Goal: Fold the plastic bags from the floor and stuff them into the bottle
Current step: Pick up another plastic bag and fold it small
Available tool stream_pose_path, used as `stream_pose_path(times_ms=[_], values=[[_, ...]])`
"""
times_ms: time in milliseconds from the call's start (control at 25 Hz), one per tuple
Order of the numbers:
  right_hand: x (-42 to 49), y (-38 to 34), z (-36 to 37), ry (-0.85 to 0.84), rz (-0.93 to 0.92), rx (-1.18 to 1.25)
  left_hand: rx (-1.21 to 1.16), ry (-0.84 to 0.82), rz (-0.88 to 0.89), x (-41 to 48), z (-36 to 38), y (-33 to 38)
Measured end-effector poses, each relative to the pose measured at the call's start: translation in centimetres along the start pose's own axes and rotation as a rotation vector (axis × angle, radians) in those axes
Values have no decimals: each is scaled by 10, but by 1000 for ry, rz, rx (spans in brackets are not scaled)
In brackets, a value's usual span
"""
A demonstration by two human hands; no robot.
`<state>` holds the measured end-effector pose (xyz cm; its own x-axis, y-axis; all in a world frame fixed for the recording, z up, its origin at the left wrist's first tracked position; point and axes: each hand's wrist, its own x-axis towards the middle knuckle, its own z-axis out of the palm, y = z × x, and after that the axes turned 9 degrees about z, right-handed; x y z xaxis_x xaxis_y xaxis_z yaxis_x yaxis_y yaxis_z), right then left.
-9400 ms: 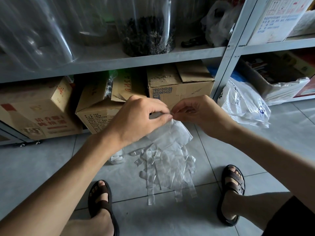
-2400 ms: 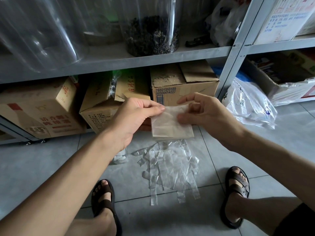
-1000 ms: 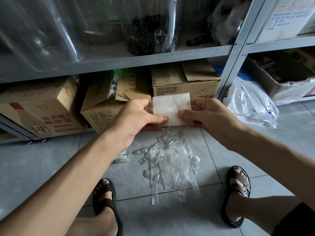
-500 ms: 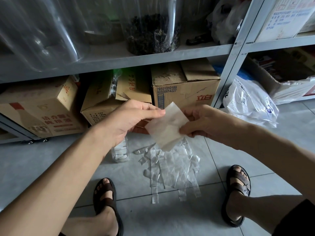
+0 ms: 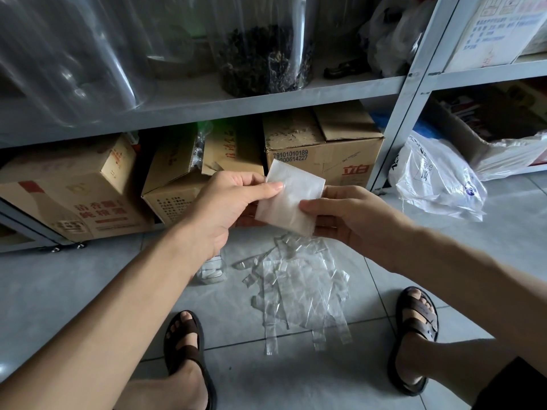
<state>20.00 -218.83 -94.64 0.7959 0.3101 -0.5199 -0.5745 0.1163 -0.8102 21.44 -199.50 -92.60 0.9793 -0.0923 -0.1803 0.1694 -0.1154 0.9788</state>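
A folded plastic bag (image 5: 291, 196), a whitish tilted rectangle, hangs in the air between both hands. My left hand (image 5: 228, 208) pinches its upper left edge with thumb and fingers. My right hand (image 5: 352, 214) pinches its right edge, fingers underneath. On the floor below lies a pile of clear plastic bags (image 5: 299, 288) with their handles spread out. The clear bottle (image 5: 211, 269) stands on the tiles left of the pile, mostly hidden behind my left forearm.
A grey metal shelf (image 5: 207, 108) runs across the back, with cardboard boxes (image 5: 325, 146) beneath and clear jars on top. A white printed bag (image 5: 435, 179) lies on the floor at right. My sandalled feet (image 5: 185, 338) flank the pile.
The loose bag has been folded into a small rectangle. Over the last second it dipped, then rose again and turned; both hands have shifted their pinch along its edges.
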Motion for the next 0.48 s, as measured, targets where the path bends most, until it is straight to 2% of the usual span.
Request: stream_pose_path(times_ms=[160, 480], values=[[-1, -4, -3, 69, -64, -82, -26, -2, -23, -2, -4, 7], [-1, -6, -8, 62, -80, -92, -59, -87, -39, -6, -8, 12]])
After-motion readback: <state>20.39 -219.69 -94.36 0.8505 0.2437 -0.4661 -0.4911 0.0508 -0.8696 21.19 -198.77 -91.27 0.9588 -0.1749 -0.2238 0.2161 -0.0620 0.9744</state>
